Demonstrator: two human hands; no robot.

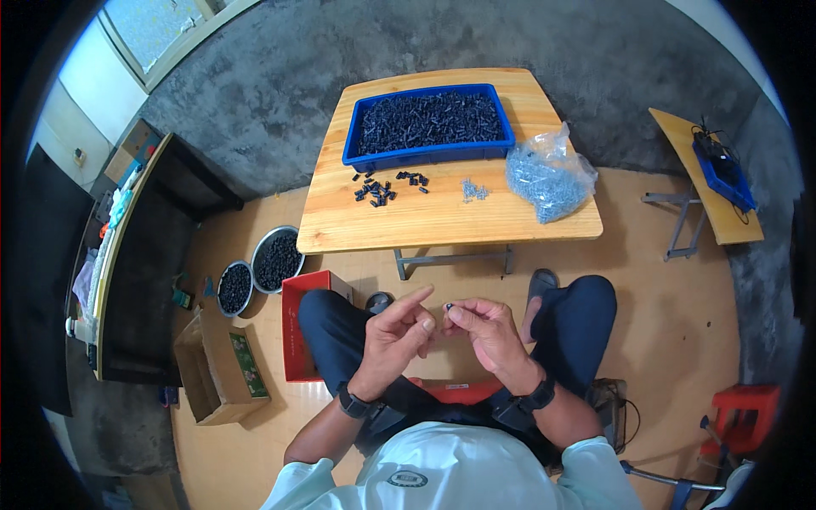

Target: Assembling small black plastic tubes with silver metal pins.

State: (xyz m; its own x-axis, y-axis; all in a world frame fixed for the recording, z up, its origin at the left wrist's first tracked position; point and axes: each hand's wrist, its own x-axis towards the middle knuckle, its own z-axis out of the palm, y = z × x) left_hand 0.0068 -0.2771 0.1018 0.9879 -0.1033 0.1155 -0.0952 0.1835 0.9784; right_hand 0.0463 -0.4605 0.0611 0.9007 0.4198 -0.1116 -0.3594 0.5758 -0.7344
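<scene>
In front of my lap my right hand (489, 330) pinches a small black piece (450, 307) between thumb and fingertips. The piece is mostly covered, so its full shape does not show. Just left of it is my left hand (395, 336), index finger stretched out and the other fingers partly curled, with nothing visible in it. Beyond both hands, a wooden table (459, 229) carries a blue tray (425, 156) full of small black parts. Loose black cylindrical parts (378, 191) lie before the tray, beside a little pile of silvery screw-like pieces (474, 190).
A clear plastic bag (551, 178) of silvery pieces sits at the table's right. On the floor to the left are two metal bowls (279, 259) of black parts, a red box (297, 340) and an open cardboard box (217, 374). A red stool (739, 416) stands at right.
</scene>
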